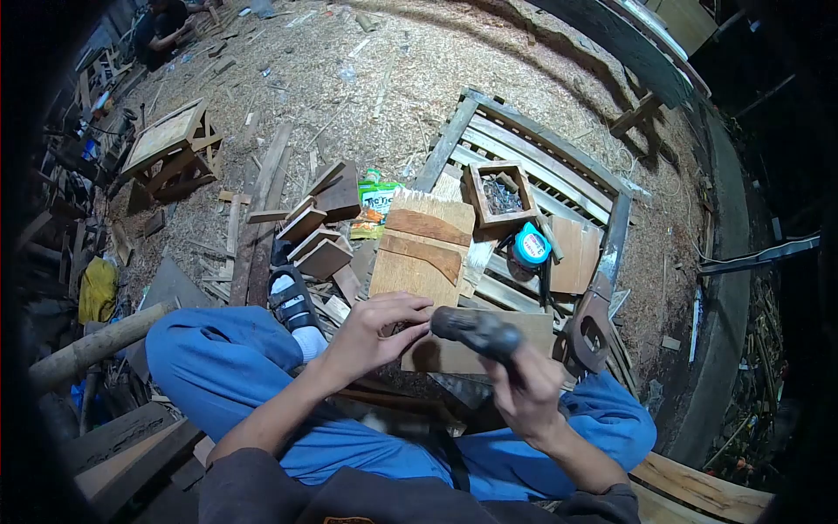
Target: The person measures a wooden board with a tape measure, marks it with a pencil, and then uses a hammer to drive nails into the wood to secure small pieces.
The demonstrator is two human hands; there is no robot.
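Note:
My right hand (530, 395) is wrapped round the handle of a hammer (476, 332), whose dark head hangs over a flat wooden board (526, 334) in front of my lap. Just left of the hammer head, my left hand (377, 330) has thumb and forefinger brought together at the board's edge; what they pinch is too small to make out. Beyond that hand lies a lighter plywood piece (393, 275), with two curved brown wood strips (428, 225) resting on it.
A slatted wooden frame (443, 144) carries a wooden box (477, 194) of small metal bits and a blue tape measure (530, 245). A handsaw (589, 327) leans near my right knee. Cut wood blocks (325, 259) stand left, by a green packet (377, 194). Another person (161, 35) sits far left.

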